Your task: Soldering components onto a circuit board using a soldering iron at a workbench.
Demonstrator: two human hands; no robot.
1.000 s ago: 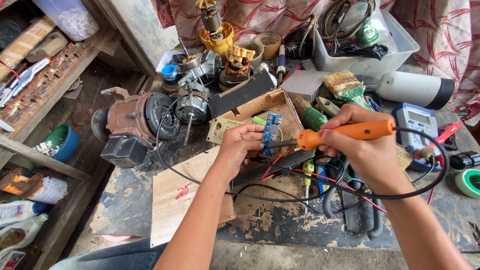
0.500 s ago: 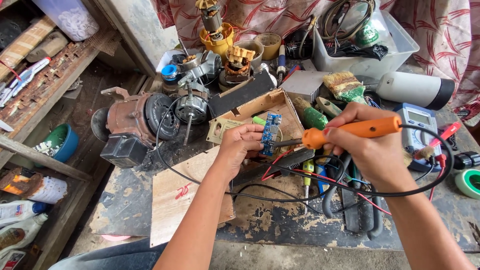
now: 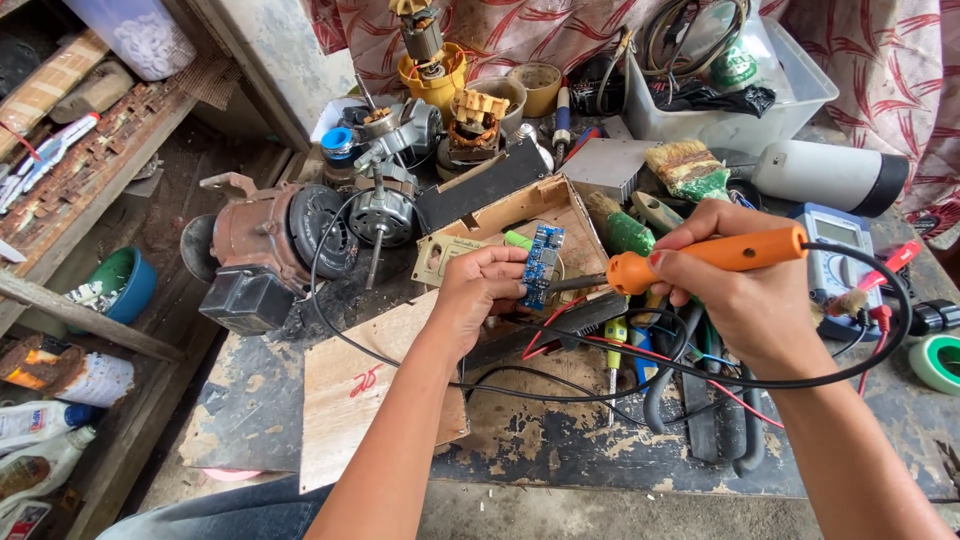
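Head view of a cluttered workbench [image 3: 250,400]. Hidden or unclear: the tip of the soldering iron [image 3: 700,255] runs behind the small blue circuit board [image 3: 542,264], so its contact point cannot be made out; the palm of the left hand [image 3: 480,295] covers the board's lower edge; both forearms are cut off at the bottom of the frame.

The left hand is closed around the blue circuit board, thumb and fingers pinching it upright just in front of the open cardboard box [image 3: 520,215]. The right hand [image 3: 750,300], to the right of the board, is wrapped firmly round the orange handle of the soldering iron, whose metal shaft points left toward the board. The iron's black cord [image 3: 880,340] loops around the right wrist and trails left across the bench under both arms.

Left of the board stand a rusty motor [image 3: 265,235] and a loose rotor [image 3: 380,215]; right of it lies a multimeter [image 3: 835,255]. A bare wooden sheet [image 3: 350,400] below the left forearm offers the only open surface; the bench edge runs near the frame bottom.
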